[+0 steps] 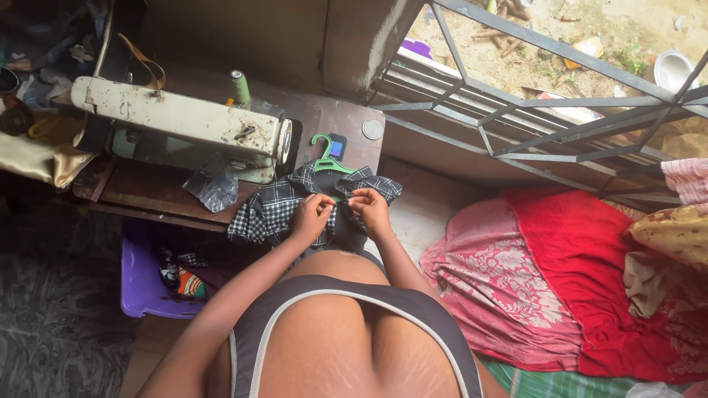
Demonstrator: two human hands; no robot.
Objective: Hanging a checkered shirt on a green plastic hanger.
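Here, left to right:

- A purple bin (140, 284) sits under the table (346, 121).
- A cream sewing machine (177, 118) stands on the table, a green spool (240, 87) on top.
- The checked garment (276, 210) hangs on a green hanger (324, 156) over the table's front edge.
- The left hand (311, 219) pinches the garment's front, fingers closed on the cloth.
- The right hand (370, 210) pinches it just beside, fingertips almost touching the left's.
- Red and pink cloth (560, 273) lies on the right.

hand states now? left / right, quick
Left hand: closed, fingers pinching the checked garment at its front.
Right hand: closed, fingers pinching the same garment near the green hanger.
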